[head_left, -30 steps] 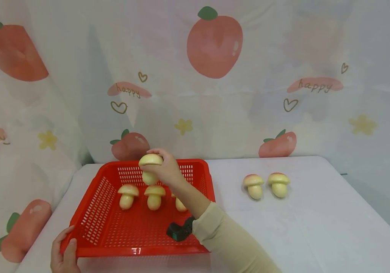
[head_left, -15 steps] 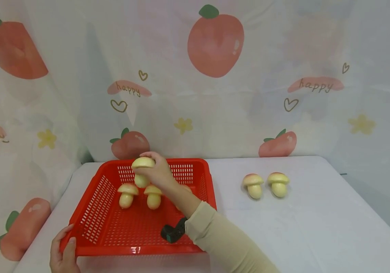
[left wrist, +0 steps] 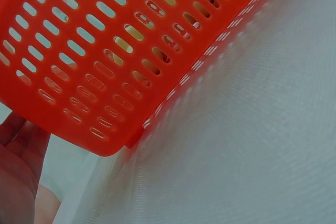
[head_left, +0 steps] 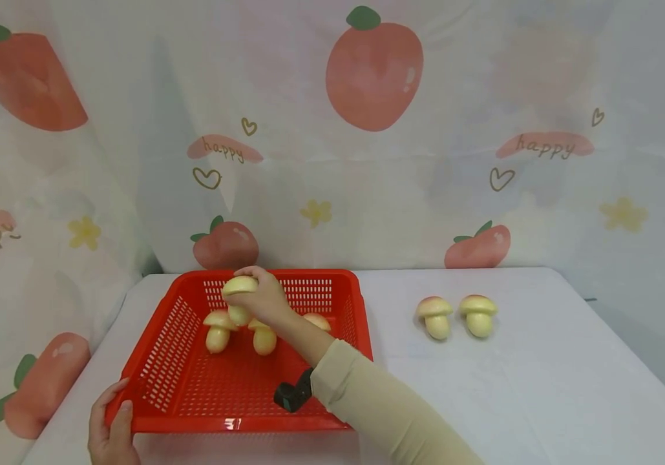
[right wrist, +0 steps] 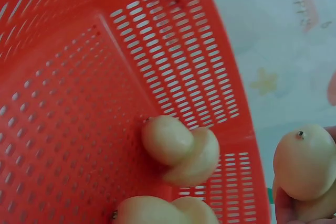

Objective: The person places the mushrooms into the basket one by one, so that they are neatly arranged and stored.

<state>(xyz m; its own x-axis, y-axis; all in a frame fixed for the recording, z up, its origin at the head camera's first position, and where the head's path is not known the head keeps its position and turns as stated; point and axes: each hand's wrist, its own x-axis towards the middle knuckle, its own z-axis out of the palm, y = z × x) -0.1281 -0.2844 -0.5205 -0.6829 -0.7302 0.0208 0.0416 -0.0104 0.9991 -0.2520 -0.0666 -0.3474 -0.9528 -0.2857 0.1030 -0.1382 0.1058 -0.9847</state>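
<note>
My right hand (head_left: pixel 272 302) holds a toy mushroom (head_left: pixel 240 285), cream-yellow with a rounded cap, above the back of a red plastic basket (head_left: pixel 239 424). Three similar mushrooms lie in the basket: a left one (head_left: pixel 217 338), a middle one (head_left: pixel 264 341), and a right one (head_left: pixel 317 320) mostly hidden behind my forearm. In the right wrist view the held mushroom (right wrist: pixel 303 163) is stem-end toward the camera, level with the basket's rim. My left hand (head_left: pixel 112 427) grips the basket's front left corner, thumb on the near side; the left wrist view shows that hand (left wrist: pixel 21 163) at the rim.
Two more mushrooms, one pinkish-capped (head_left: pixel 437 318) and one yellow (head_left: pixel 479 316), lie side by side on the white-covered table (head_left: pixel 483 394) right of the basket. A printed cloth (head_left: pixel 285 84) hangs behind. A black device (head_left: pixel 293 396) sits at my right wrist.
My right hand has moved left and slightly down with the mushroom, from above the middle one toward the left one. The left hand keeps its grip on the basket.
</note>
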